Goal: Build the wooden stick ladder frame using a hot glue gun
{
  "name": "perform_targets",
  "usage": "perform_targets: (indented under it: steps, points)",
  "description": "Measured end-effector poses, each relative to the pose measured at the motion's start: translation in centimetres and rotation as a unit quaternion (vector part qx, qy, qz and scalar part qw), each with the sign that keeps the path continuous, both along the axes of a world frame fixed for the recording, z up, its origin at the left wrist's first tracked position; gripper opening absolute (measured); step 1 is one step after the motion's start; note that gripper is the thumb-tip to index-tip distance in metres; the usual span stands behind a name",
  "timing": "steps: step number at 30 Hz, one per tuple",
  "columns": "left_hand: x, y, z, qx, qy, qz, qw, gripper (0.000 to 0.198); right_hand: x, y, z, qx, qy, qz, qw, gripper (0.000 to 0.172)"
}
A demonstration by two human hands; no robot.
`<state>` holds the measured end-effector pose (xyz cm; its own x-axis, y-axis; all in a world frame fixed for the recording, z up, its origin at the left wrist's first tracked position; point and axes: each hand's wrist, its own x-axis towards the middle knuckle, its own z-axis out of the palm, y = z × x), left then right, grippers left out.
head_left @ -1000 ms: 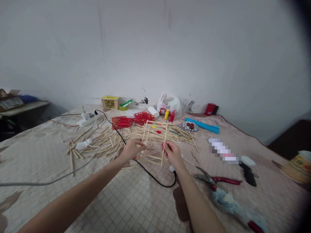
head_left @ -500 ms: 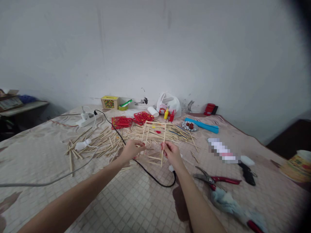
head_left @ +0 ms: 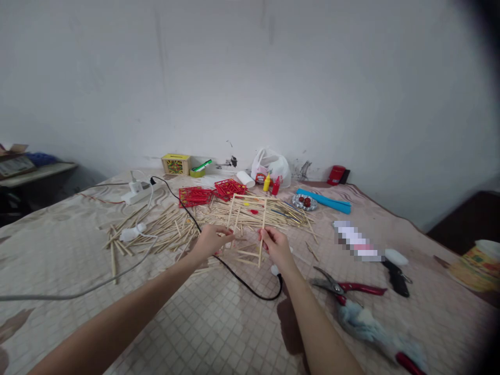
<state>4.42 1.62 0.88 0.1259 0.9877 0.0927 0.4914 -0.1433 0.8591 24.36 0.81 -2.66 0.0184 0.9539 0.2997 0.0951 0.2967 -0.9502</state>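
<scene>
I hold a frame of thin wooden sticks upright over the cloth-covered table. My left hand pinches its left upright, and my right hand is closed round its right upright. Behind the frame lies a wide heap of loose wooden sticks. A black cable runs under my hands.
Red stick grids lie at the back, with a white power strip, a small box, a white bag, small bottles and a blue roll. Red-handled cutters and a black tool lie to the right.
None in my hands or the frame; the whole view has shifted very slightly.
</scene>
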Motion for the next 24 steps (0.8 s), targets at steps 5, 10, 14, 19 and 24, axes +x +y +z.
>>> perform_targets:
  steps: [5,10,14,19,24]
  points:
    - [0.0,0.2,-0.3,0.025,-0.037,-0.008,0.999,0.017,0.0,0.0,0.1,-0.001,0.001,-0.001,1.0,0.032]
    - [0.1,0.4,-0.4,0.062,-0.11,-0.009,0.992,0.013,0.0,-0.2,0.3,0.002,0.0,-0.004,1.0,0.032]
    - [-0.9,1.0,-0.1,0.091,-0.193,0.037,0.976,0.017,0.1,-0.2,0.4,0.002,0.006,-0.01,1.0,0.033]
    - [-2.1,2.5,0.2,0.088,-0.275,0.069,0.955,0.023,0.5,0.0,0.4,0.004,0.013,-0.017,1.0,0.032]
    - [-1.4,3.2,-0.6,0.056,-0.322,0.047,0.944,0.04,1.0,0.2,0.4,0.001,0.012,-0.031,0.999,0.032]
